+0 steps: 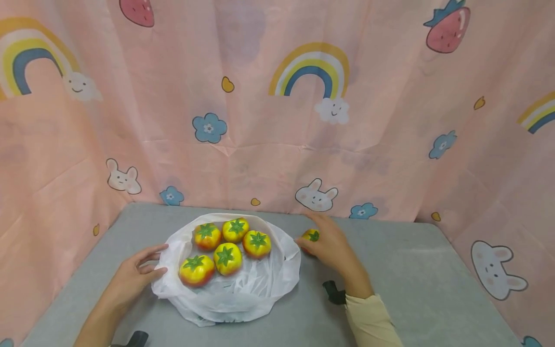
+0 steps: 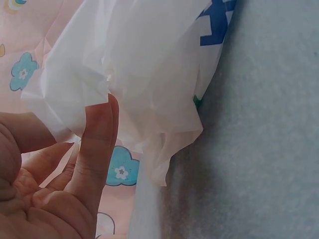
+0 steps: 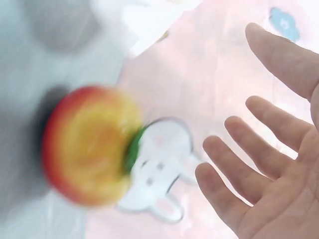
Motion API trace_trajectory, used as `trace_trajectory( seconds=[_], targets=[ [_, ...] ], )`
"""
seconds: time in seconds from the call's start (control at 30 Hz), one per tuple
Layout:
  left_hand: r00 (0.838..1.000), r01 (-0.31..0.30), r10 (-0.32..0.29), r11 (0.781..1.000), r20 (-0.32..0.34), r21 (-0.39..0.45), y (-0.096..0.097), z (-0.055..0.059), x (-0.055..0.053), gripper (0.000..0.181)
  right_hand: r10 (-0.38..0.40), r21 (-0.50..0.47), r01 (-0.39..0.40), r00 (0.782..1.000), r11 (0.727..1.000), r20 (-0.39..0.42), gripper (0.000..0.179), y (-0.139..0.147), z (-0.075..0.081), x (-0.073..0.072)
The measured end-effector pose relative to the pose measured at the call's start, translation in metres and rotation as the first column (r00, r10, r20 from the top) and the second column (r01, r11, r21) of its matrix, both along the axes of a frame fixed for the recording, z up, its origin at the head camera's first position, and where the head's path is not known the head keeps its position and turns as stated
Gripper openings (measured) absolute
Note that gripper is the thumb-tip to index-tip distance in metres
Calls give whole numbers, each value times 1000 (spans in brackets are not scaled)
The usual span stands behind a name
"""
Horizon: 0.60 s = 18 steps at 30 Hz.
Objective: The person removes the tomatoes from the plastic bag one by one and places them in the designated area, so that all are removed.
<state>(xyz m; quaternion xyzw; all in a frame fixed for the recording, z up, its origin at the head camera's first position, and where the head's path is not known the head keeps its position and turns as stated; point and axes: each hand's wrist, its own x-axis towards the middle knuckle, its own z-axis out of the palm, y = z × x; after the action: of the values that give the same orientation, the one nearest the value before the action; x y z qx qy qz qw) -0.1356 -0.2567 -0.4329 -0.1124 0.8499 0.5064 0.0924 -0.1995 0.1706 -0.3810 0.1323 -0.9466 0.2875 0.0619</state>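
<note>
A white plastic bag lies on the table with its mouth spread wide. Inside it are several glossy yellow-and-red tomatoes with green star-shaped tops. At the bag's left rim, my left hand touches the plastic, thumb and fingers spaced apart; the left wrist view shows part of a finger behind the bag. Right of the bag, my right hand reaches around a single tomato, partly hidden by it. In the right wrist view the fingers are spread, apart from that tomato.
The grey table extends to both sides of the bag. A pink patterned curtain hangs behind and at the sides. Dark wrist-worn devices show at both wrists.
</note>
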Motion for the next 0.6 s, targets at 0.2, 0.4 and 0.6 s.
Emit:
trace_trajectory(
  seconds=[0.2, 0.4, 0.6],
  targets=[
    [1000, 3, -3, 1000, 3, -1, 3, -3, -2, 67, 65, -5, -65, 998, 998, -5, 63, -28, 14, -6],
    [1000, -9, 9, 1000, 22, 3, 4, -2, -1, 67, 142, -90, -143, 990, 986, -21, 58, -54, 9, -12],
    [1000, -13, 13, 1000, 24, -2, 0, 0, -1, 68, 214, -144, -206, 976, 968, 40, 57, -71, -8, -13]
  ],
)
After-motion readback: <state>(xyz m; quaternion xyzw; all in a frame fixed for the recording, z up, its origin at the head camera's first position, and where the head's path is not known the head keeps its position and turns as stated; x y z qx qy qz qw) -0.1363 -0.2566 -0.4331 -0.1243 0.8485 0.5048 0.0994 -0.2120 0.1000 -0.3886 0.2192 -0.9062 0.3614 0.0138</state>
